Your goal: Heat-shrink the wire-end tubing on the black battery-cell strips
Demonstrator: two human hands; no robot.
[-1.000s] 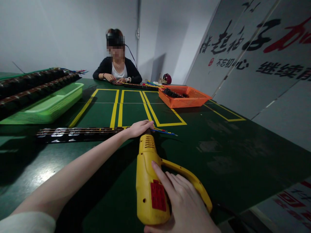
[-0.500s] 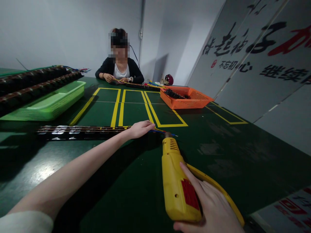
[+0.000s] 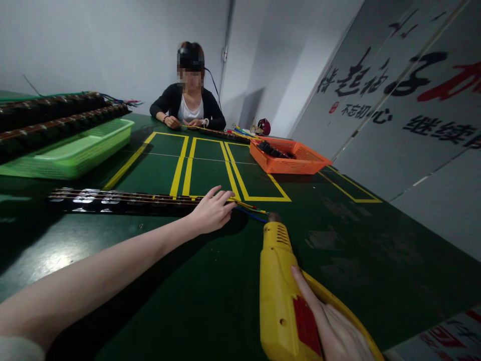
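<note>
Toward the table's (image 3: 356, 265) right edge the heat gun (image 3: 277, 293), clasped by the right hand (image 3: 334, 326), has been moved beside wire tips (image 3: 262, 211), left hand (image 3: 212, 211) fingers spread.

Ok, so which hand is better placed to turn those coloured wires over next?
Probably the left hand: it is at the coloured wires and holds no tool, while the right hand grips the yellow heat gun.

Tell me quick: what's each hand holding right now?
Left hand: grip loosely curled; unclear whether it holds thin yellow and blue wires.
Right hand: grip closed on the yellow plastic heat gun.
</note>
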